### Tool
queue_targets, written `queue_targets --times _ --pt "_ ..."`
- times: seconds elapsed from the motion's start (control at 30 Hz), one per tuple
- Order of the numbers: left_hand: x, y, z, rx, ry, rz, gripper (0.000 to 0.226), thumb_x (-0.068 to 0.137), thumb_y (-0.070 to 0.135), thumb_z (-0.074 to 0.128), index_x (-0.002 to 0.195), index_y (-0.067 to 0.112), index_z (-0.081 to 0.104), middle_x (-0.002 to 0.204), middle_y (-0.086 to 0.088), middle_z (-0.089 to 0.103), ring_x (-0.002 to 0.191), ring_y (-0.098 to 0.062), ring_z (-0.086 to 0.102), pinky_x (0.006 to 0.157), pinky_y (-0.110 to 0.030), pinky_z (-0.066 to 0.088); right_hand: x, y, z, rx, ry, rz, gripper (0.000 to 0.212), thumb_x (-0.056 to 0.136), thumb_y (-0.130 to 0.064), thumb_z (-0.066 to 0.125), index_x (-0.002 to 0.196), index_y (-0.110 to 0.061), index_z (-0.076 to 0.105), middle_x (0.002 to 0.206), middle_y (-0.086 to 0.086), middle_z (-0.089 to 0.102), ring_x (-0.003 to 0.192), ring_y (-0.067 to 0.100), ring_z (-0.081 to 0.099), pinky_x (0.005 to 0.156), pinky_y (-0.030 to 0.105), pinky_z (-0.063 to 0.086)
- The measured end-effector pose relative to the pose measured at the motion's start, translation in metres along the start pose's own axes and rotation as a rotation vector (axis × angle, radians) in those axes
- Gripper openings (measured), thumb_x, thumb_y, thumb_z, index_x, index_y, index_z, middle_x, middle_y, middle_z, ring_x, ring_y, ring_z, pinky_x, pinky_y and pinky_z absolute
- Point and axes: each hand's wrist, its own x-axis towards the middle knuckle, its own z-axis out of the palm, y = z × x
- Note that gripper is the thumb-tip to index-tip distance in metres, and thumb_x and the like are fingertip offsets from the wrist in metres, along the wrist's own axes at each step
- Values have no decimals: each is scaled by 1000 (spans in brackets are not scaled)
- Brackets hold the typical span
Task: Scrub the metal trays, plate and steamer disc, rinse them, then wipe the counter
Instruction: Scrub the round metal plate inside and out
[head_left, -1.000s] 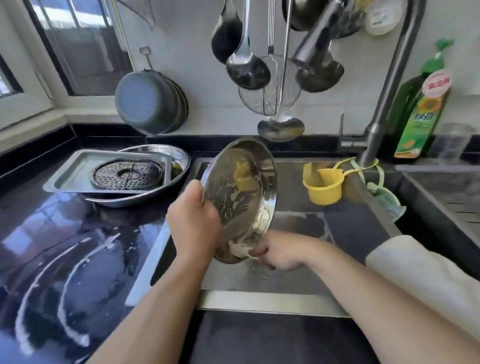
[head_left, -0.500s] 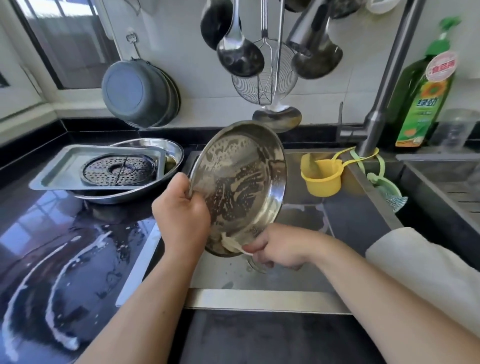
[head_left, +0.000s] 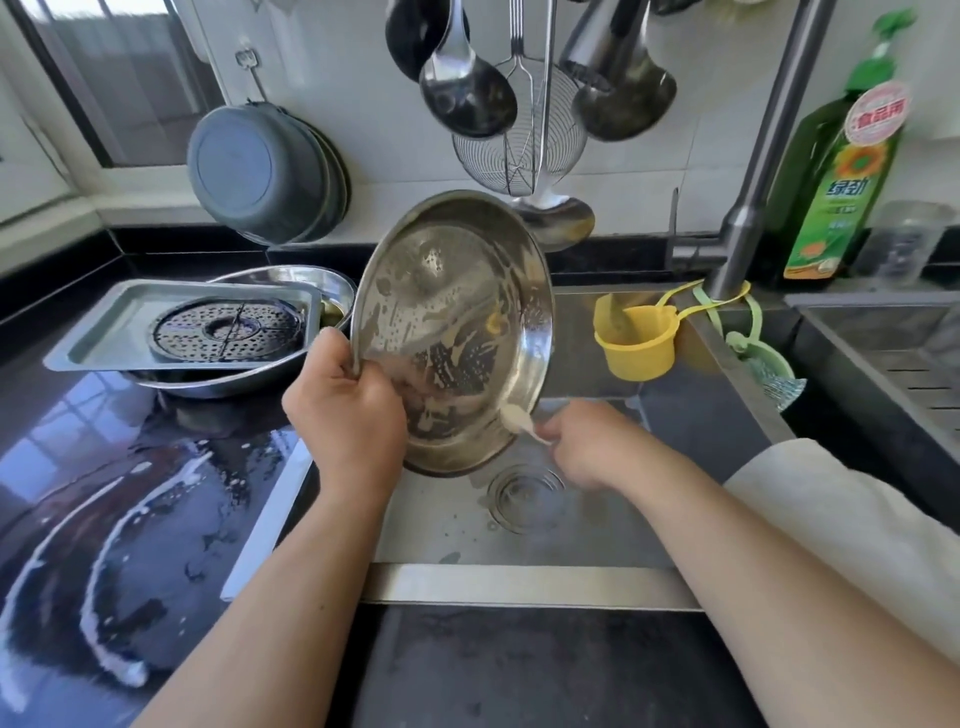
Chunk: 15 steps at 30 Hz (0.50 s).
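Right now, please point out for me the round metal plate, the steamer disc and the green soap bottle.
round metal plate (head_left: 447, 291): head view, upper inner surface of the soapy plate.
steamer disc (head_left: 228, 330): head view, centre hub of the perforated disc.
green soap bottle (head_left: 831, 208): head view, front label.

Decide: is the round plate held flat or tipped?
Tipped: the left hand grips the plate by its rim, soapy face toward the camera, over the sink.

— How many metal pieces to wash?
— Four: one round plate (head_left: 457, 332), one rectangular tray (head_left: 104, 332), one steamer disc (head_left: 228, 327), one bowl (head_left: 291, 278) beneath.
— And hanging?
— Three ladles (head_left: 467, 98), one wire skimmer (head_left: 519, 150). Also one detergent bottle (head_left: 836, 176).
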Motion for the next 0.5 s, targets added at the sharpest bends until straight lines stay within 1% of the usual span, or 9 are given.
queue_targets --times 0.07,0.1,0.13,0.2,0.27,0.33,0.37,0.43,0.5 --pt "0 -3 1 -8 -1 -7 47 77 -14 45 66 24 19 60 8 21 55 -9 23 51 -29 19 -9 -13 9 208 -107 -150 37 101 -13 57 133 -28 66 90 -3 67 67 2 62 58 18 46" --pt "0 -4 0 -6 -7 -4 47 76 -14 46 66 24 20 60 8 21 56 -10 22 52 -32 18 -18 -21 11 335 -192 -194 34 101 -17 58 131 -29 68 78 -5 63 48 -2 52 48 18 39" --pt "1 -6 -1 -4 -10 -7 45 76 -13 46 65 23 21 60 7 21 57 -11 21 52 -33 17 -24 -25 12 398 -229 -220 34 101 -19 59 132 -31 67 73 -4 61 39 0 44 43 18 35" --pt "3 -9 -2 -5 -1 -25 38 76 -13 46 65 17 25 60 6 23 57 -11 21 51 -30 19 -17 -15 8 324 -183 -177 36 100 -17 60 133 -29 66 79 -1 64 46 3 50 43 15 36" --pt "2 -7 -1 -3 4 -15 33 77 -12 45 65 13 28 60 6 23 58 -12 21 51 -29 20 0 0 -1 48 -61 -6 40 98 -10 56 135 -23 66 108 6 70 84 17 67 64 17 46" --pt "1 -4 0 7 -10 15 32 78 -12 46 65 11 28 59 3 23 60 -12 21 54 -33 20 4 0 5 -79 -12 75 42 94 -7 54 133 -19 65 125 13 66 102 29 65 75 28 48" --pt "1 -5 1 22 -20 30 31 79 -12 47 65 8 28 58 -2 24 60 -12 21 54 -34 20 -1 -7 10 -13 -74 19 40 95 -9 55 132 -19 66 119 11 68 98 28 66 75 29 49" --pt "2 -8 1 49 -40 57 30 79 -13 49 64 3 29 58 -12 27 60 -12 21 54 -35 20 -19 -24 16 199 -206 -146 32 99 -17 57 126 -28 69 91 2 70 72 20 61 64 26 46" --pt "4 -10 0 33 -30 44 32 77 -14 49 64 6 27 58 -5 25 58 -11 21 53 -35 20 -23 -27 15 333 -220 -189 29 100 -21 58 123 -34 71 75 -4 63 59 15 51 51 19 40"
